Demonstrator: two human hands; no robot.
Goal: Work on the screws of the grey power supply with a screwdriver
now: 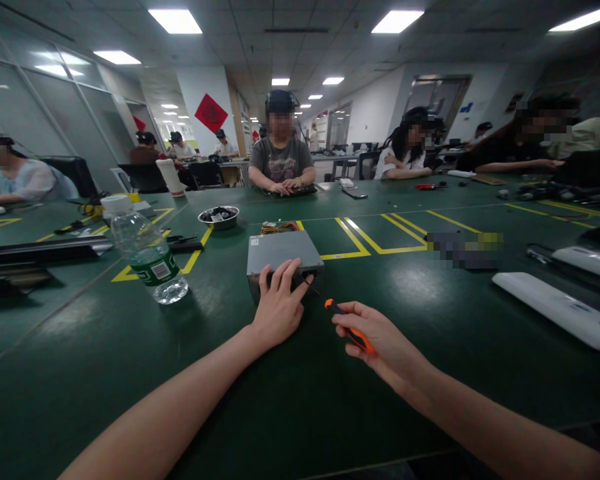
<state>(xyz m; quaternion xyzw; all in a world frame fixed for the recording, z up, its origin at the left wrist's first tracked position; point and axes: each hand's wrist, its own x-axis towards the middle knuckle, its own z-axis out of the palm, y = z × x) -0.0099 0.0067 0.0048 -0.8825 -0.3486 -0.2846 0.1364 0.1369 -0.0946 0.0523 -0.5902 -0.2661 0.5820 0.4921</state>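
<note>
A grey metal box [280, 250] with coloured wires at its far end sits on the green table [330, 387] in front of me. My left hand [279, 303] rests on the box's near face, fingers spread over its top edge. My right hand [375, 337] is closed around an orange-handled screwdriver [347, 327]. Its thin shaft points left toward the box's near right corner, beside my left fingers.
A plastic water bottle [150, 257] stands left of the box. A metal bowl [219, 217] of small parts sits behind it. White flat panels [563, 310] lie at the right, dark trays [35, 257] at the left. Other people sit around the table's far side.
</note>
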